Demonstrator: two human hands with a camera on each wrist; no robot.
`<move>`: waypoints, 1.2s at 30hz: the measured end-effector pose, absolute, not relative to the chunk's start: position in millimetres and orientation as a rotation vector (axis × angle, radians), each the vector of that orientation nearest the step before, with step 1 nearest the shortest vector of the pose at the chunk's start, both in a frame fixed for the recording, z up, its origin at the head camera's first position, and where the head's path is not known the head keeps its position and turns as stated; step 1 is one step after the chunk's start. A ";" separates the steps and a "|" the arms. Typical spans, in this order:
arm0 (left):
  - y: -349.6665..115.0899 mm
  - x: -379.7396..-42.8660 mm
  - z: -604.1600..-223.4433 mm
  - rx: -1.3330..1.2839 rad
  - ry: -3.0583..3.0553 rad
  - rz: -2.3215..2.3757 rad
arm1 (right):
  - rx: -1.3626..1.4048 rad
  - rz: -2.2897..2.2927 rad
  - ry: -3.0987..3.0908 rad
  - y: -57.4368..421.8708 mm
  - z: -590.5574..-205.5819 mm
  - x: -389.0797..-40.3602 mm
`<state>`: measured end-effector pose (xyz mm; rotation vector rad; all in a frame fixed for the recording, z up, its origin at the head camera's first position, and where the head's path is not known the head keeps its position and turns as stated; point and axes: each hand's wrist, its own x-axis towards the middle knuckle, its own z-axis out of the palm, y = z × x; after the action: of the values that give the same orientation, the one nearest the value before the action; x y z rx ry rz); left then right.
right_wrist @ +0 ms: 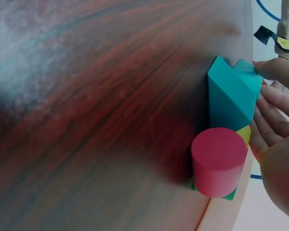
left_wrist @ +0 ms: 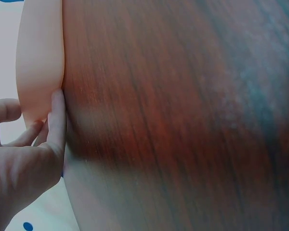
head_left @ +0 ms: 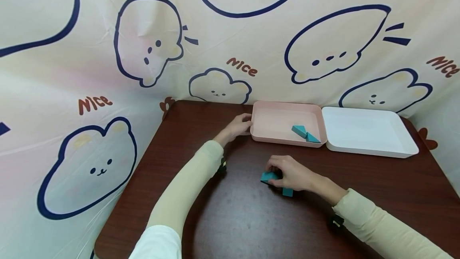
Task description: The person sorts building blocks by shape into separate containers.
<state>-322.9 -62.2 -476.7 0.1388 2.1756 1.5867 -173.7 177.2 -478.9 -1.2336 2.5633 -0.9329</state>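
Note:
My right hand (head_left: 296, 173) reaches down over the table and grips a teal triangular block (head_left: 268, 177) between thumb and fingers. The right wrist view shows two teal triangular blocks (right_wrist: 229, 96) close together at the fingertips. Beside them stands a pinkish-red cylinder (right_wrist: 219, 156), with a bit of a yellow block (right_wrist: 245, 134) and a green corner (right_wrist: 229, 196) partly hidden behind it. Near the hand's underside lies another teal piece (head_left: 287, 192). My left hand (head_left: 235, 126) touches the left end wall of the pink tray (head_left: 287, 141), its fingers loosely extended.
Two teal triangular blocks (head_left: 299, 131) lie inside the pink tray toward its front right. A white tray (head_left: 370, 152) stands directly to its right. The dark wooden table (head_left: 237, 219) reaches back to a printed curtain (head_left: 266, 39).

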 end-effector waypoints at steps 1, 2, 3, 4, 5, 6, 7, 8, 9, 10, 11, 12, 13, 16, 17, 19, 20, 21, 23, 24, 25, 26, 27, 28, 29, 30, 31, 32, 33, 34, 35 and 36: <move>-62.2 -322.8 -476.5 0.137 2.172 1.589 | -1.230 -0.941 2.559 177.0 -478.8 -174.2; -62.3 -323.0 -476.7 0.136 2.170 1.591 | -1.226 -0.949 2.556 176.7 -478.5 -174.9; -62.5 -322.8 -476.8 0.136 2.168 1.593 | -1.218 -0.959 2.553 176.2 -477.9 -175.6; -62.6 -323.1 -477.1 0.137 2.167 1.592 | -1.213 -0.966 2.554 175.9 -477.5 -176.3; -62.7 -323.3 -477.5 0.138 2.167 1.592 | -1.210 -0.970 2.557 175.4 -476.8 -176.9; -62.8 -323.2 -477.5 0.139 2.167 1.593 | -1.207 -0.973 2.562 175.0 -475.9 -177.5; -62.8 -323.3 -477.7 0.140 2.167 1.594 | -1.208 -0.976 2.565 174.5 -474.7 -178.4; -63.0 -323.4 -477.9 0.141 2.166 1.595 | -1.210 -0.979 2.569 174.2 -472.9 -179.2; -63.1 -323.1 -477.7 0.140 2.164 1.598 | -1.212 -0.981 2.574 174.4 -471.1 -180.2; -63.2 -323.1 -477.6 0.138 2.161 1.602 | -1.215 -0.980 2.583 174.6 -469.0 -181.5; -63.2 -323.0 -477.5 0.137 2.160 1.607 | -1.216 -0.979 2.593 175.1 -466.5 -183.0; -63.3 -322.9 -477.3 0.136 2.157 1.612 | -1.217 -0.982 2.601 175.8 -464.3 -185.0; -63.4 -323.0 -477.4 0.136 2.155 1.617 | -1.211 -0.984 2.609 176.8 -461.8 -187.0; -63.7 -322.5 -476.9 0.138 2.156 1.619 | -1.176 -0.992 2.645 180.7 -454.8 -193.4; -63.7 -322.2 -476.8 0.142 2.158 1.614 | -1.164 -0.995 2.655 182.3 -452.7 -195.4; -64.0 -321.7 -476.4 0.149 2.164 1.605 | -1.144 -1.004 2.669 185.3 -448.7 -199.3; -64.1 -321.4 -476.3 0.150 2.167 1.601 | -1.140 -1.009 2.677 186.7 -446.7 -201.2; -64.2 -321.1 -476.1 0.152 2.170 1.597 | -1.137 -1.018 2.685 188.2 -444.7 -202.9; -63.8 -321.3 -476.5 0.156 2.176 1.591 | -1.137 -1.039 2.699 191.4 -441.3 -205.9; -63.7 -321.6 -476.7 0.156 2.179 1.589 | -1.131 -1.059 2.700 192.9 -439.6 -207.3; -63.6 -321.9 -477.0 0.155 2.180 1.589 | -1.127 -1.082 2.701 194.5 -437.8 -208.6; -63.3 -322.1 -477.1 0.154 2.178 1.590 | -1.113 -1.106 2.701 196.2 -436.7 -210.0; -63.1 -322.4 -477.3 0.153 2.176 1.591 | -1.096 -1.130 2.699 197.9 -435.8 -211.4; -62.8 -322.8 -477.4 0.153 2.174 1.592 | -1.079 -1.158 2.692 199.4 -434.9 -212.7; -62.7 -323.0 -477.6 0.153 2.171 1.593 | -1.060 -1.180 2.690 200.8 -434.3 -214.2; -62.6 -323.1 -477.6 0.153 2.168 1.596 | -1.046 -1.205 2.685 202.2 -433.5 -215.6; -62.6 -323.1 -477.5 0.153 2.164 1.600 | -1.038 -1.221 2.684 203.3 -433.2 -217.3; -62.6 -323.0 -477.4 0.154 2.161 1.603 | -1.029 -1.238 2.682 204.3 -433.1 -218.9; -62.6 -322.9 -477.4 0.156 2.158 1.606 | -1.024 -1.249 2.683 205.2 -432.8 -220.5; -62.7 -322.8 -477.4 0.156 2.156 1.609 | -1.023 -1.255 2.689 205.7 -432.3 -222.1; -62.7 -322.6 -477.3 0.155 2.153 1.613 | -1.023 -1.255 2.699 206.2 -432.1 -224.0; -62.7 -322.4 -477.1 0.154 2.152 1.618 | -1.019 -1.261 2.704 206.4 -431.7 -225.8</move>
<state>-322.4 -62.7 -477.1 0.1538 2.1518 1.6182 -225.8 206.4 -431.7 -1.0190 2.7037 -1.2608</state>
